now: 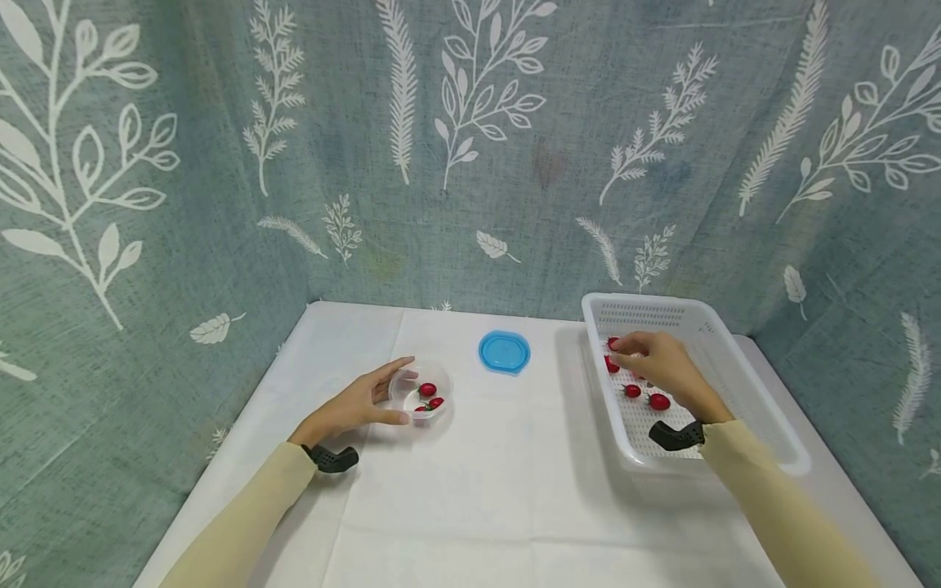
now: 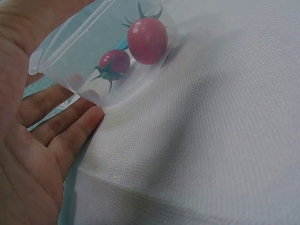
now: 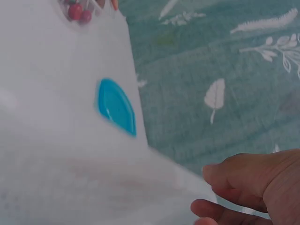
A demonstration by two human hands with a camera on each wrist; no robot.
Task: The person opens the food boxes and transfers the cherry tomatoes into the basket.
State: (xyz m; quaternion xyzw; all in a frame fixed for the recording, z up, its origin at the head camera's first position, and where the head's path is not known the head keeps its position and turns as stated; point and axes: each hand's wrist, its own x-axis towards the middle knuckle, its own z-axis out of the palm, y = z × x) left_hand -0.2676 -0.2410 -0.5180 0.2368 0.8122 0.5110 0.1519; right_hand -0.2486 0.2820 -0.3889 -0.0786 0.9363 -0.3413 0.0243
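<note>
On the left of the table my left hand (image 1: 360, 402) holds a clear round plastic container (image 1: 443, 376), thumb on its near side and fingers around the far side. Inside lie 3 red cherry tomatoes (image 1: 427, 389); the left wrist view shows two of them, with green stems, through the wall (image 2: 147, 40). Over the left part of a white plastic basket (image 1: 764, 400) hovers my right hand (image 1: 665, 367), fingers pointing left. Its thumb and fingers are apart, with nothing seen between them in the right wrist view (image 3: 248, 183). Several cherry tomatoes (image 1: 658, 402) lie beneath it, some partly hidden.
A blue lid (image 1: 504, 352) lies flat on the white tablecloth (image 1: 470, 490) between the container and the basket. Behind and beside the table hangs a green-grey curtain (image 1: 515, 204) with white leaf prints. The basket's raised rim stands along the right side.
</note>
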